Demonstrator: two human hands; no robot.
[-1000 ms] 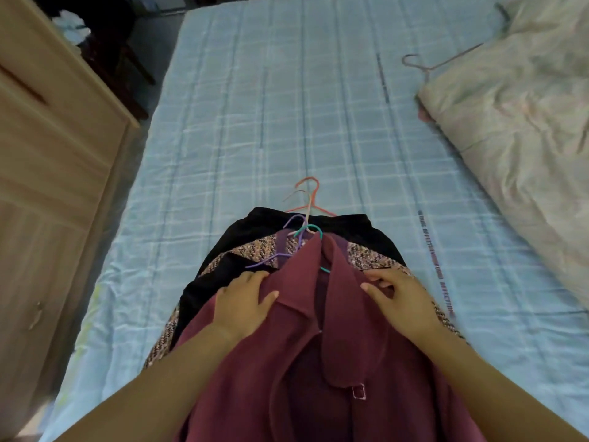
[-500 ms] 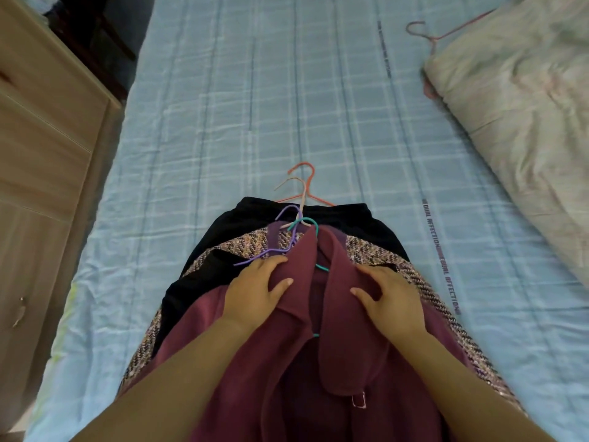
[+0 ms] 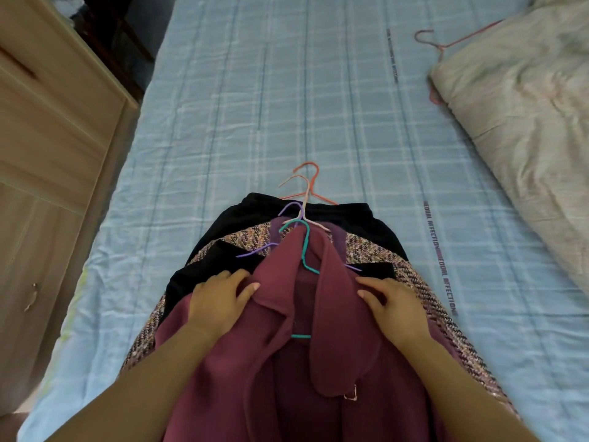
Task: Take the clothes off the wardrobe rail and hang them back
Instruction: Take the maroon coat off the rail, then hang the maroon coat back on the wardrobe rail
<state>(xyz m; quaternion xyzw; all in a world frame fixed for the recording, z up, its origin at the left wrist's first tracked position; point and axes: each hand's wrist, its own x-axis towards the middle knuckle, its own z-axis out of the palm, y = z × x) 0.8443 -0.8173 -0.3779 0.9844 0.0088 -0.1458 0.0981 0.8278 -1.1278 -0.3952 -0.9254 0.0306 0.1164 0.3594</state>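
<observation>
Here, left hand (image 3: 220, 301) and right hand (image 3: 395, 307) lie flat on a maroon coat (image 3: 242, 378) on a blue bed (image 3: 255, 106) by wooden drawers (image 3: 47, 122)

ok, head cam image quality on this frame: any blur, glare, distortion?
Head view: soft, even light, no glare or hard shadows; wide-angle bend tilts the wooden cabinet edges; left hand, right hand and maroon coat read clearly, only slightly soft; print on the bed sheet is legible; top left corner is dark.
</observation>
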